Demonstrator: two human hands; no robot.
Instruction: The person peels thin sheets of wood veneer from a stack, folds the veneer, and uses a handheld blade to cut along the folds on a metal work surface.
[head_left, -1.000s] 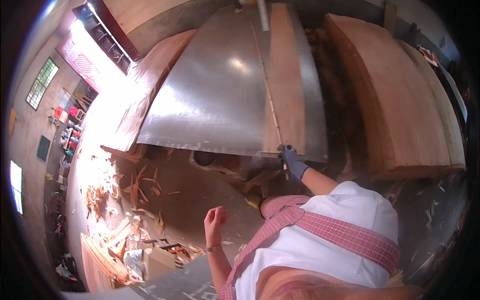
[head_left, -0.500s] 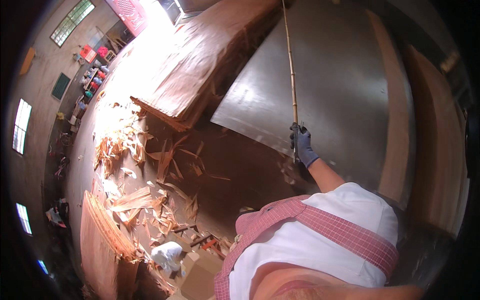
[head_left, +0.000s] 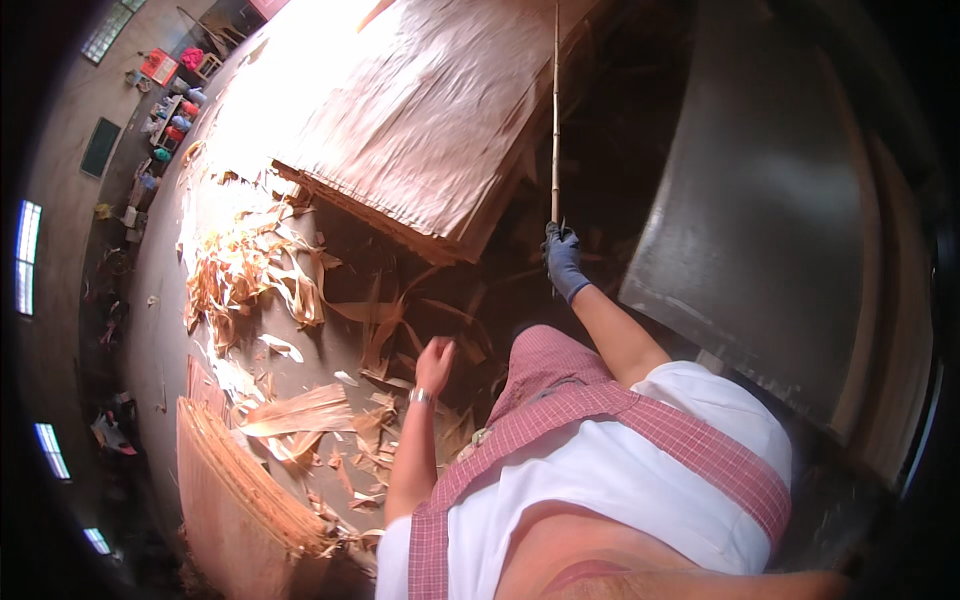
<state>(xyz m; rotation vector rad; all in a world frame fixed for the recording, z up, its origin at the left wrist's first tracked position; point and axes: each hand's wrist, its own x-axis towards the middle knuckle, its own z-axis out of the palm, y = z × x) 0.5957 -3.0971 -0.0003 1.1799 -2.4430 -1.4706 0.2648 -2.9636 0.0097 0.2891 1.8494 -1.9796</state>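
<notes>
Right hand, in a blue-grey glove: fingers wrapped about the near part of a thin stick, clamped on it. Left hand, bare: fingers appear curled toward the palm, with nothing visible in the grasp; how fully they close cannot be told. It lies to the left of the right hand and nearer the body, over the litter.

Surroundings, in descending size. The sheet stack, far and left of the stick, is thin, rippled wood, brightly lit on its left side. The panel, smooth and grey, stands to the right, well apart from the right hand. The near stack, at left, shows layered, ragged edges. Wood strips lie tangled on the floor between the two stacks. The stick runs far from the glove, nearly straight, past the sheet stack's right edge; whether they touch cannot be told. Smallest is the watch on the left wrist.
</notes>
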